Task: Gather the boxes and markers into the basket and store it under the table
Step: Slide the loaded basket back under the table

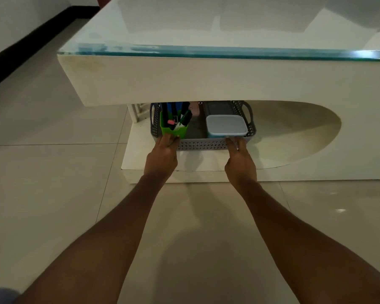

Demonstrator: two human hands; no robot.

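The left forearm (123, 216) and right forearm (279, 216) stretch forward, bare and nearly straight, drawing closer together toward the wrists. The left hand (162, 154) and right hand (240, 160) lie backs-up, level with each other but apart, fingers extended forward and held together.

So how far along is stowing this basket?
Done: markers in a green holder, a white-lidded box and a dark-lidded box sit in the grey basket. In hand: left hand and right hand touch its near rim; it rests on the lower shelf, partly under the tabletop. Left: likely slide it fully in.
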